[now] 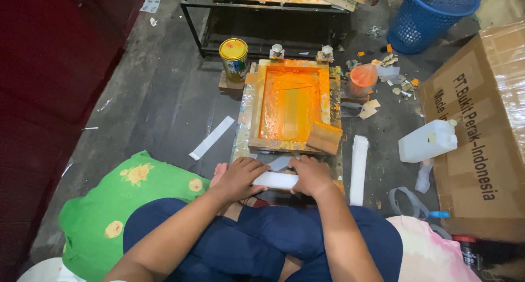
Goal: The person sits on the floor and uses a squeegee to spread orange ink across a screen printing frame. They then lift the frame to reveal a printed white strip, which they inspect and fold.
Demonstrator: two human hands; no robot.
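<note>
Your lap: you sit cross-legged in dark blue trousers, with a green cushion with yellow spots at your left side and a pale pink cloth at your right
Left hand: your left hand lies curled over the left end of a white strip, fingers closed down on it
Right hand: your right hand is closed over the strip's right end, so both hands grip the same piece
White strip: it lies crosswise just in front of your knees, at the near edge of the printing board, touching both hands
Screen frame: a wooden screen frame sits just beyond your hands, its mesh flooded with orange ink
Squeegee: a wooden squeegee smeared orange rests tilted on the frame's near right corner
Loose strips: one white strip on the floor lies left of the frame, a longer white stack lies right of it
Jug: a white plastic jug lies on its side near a cardboard box
Far left: a yellow-lidded tin stands beside the frame's far left corner
Far right: an orange-stained cup stands beside the far right corner, and a blue mesh basket stands well behind it
</note>
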